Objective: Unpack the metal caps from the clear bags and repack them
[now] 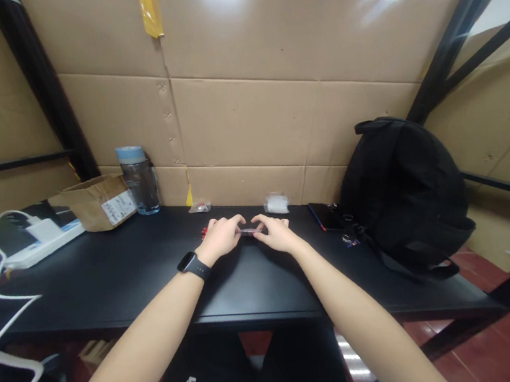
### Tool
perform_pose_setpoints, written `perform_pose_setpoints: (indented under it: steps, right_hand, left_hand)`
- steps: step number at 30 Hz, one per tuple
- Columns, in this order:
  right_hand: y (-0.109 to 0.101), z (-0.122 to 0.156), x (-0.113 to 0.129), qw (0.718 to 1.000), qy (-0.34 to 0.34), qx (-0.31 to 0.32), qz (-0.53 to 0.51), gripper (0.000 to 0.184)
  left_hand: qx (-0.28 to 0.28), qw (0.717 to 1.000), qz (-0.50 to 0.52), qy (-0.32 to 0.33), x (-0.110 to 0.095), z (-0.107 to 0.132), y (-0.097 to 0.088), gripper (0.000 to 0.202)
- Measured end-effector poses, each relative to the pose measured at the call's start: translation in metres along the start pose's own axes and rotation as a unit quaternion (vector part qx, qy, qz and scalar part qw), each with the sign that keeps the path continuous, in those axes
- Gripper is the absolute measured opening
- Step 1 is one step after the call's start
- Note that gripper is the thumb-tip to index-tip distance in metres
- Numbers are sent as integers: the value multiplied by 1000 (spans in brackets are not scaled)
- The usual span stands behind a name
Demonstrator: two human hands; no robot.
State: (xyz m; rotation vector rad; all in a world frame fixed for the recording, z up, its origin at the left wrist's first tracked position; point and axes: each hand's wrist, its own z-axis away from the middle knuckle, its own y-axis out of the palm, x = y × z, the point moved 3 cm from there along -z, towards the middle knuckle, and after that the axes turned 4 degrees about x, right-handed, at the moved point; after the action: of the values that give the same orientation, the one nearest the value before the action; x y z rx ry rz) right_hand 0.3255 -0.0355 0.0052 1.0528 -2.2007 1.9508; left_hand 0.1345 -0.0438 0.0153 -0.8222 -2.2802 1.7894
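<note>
Over the middle of the black table (252, 279), my left hand (222, 235) and my right hand (275, 232) come close together. Between their fingertips is a small, flat, thin piece (248, 232), greyish with a hint of red; its kind is too small to tell. Both hands pinch it from opposite sides. Just beyond my left hand a bit of a red object (204, 232) shows, mostly hidden by the fingers. Behind the hands lie a small clear plastic packet (199, 208) and a white wrapped bundle (277, 204).
A black backpack (405, 190) stands at the right, with a dark phone-like slab (325, 216) and a keyring (350, 240) beside it. To the left are a water bottle (140, 184), an open cardboard box (99, 205) and a white power strip (41, 247) with a cable. Cardboard panels (245, 117) wall the back.
</note>
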Motion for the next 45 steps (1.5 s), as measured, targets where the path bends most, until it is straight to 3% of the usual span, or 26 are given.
perform_pose_setpoints:
  steps: [4, 12, 19, 26, 31, 34, 37, 40, 45]
  right_hand:
    - [-4, -1, -2, 998, 30, 0, -56, 28]
    - [0, -1, -9, 998, 31, -4, -50, 50]
    - [1, -1, -8, 998, 43, -38, -42, 46]
    - [-2, -2, -8, 993, 74, -53, -69, 42]
    - [-3, -2, -9, 992, 87, -65, -63, 38]
    - [0, -2, -9, 994, 84, -64, -41, 35]
    - [-4, -4, -11, 991, 100, -91, -18, 27]
    - [-16, -4, -18, 979, 146, -143, -11, 18]
    - [-38, 1, -33, 962, 194, -189, -26, 14]
  left_hand:
    - [-23, 999, 20, -45, 4, -2, -3, 35]
    - [-30, 997, 6, -66, 4, -3, -2, 44]
    - [-32, 998, 0, -61, 0, -2, -2, 45]
    - [-35, 993, 92, -69, 6, -5, -1, 45]
    - [-13, 996, 43, -76, 6, -4, 3, 44]
    - [-8, 998, -14, -58, 2, -1, 3, 36]
    - [18, 999, -18, 27, -7, 1, 3, 25]
    - [66, 993, -13, 95, -17, 5, 6, 34]
    - [91, 990, -62, 85, -29, 8, 14, 44]
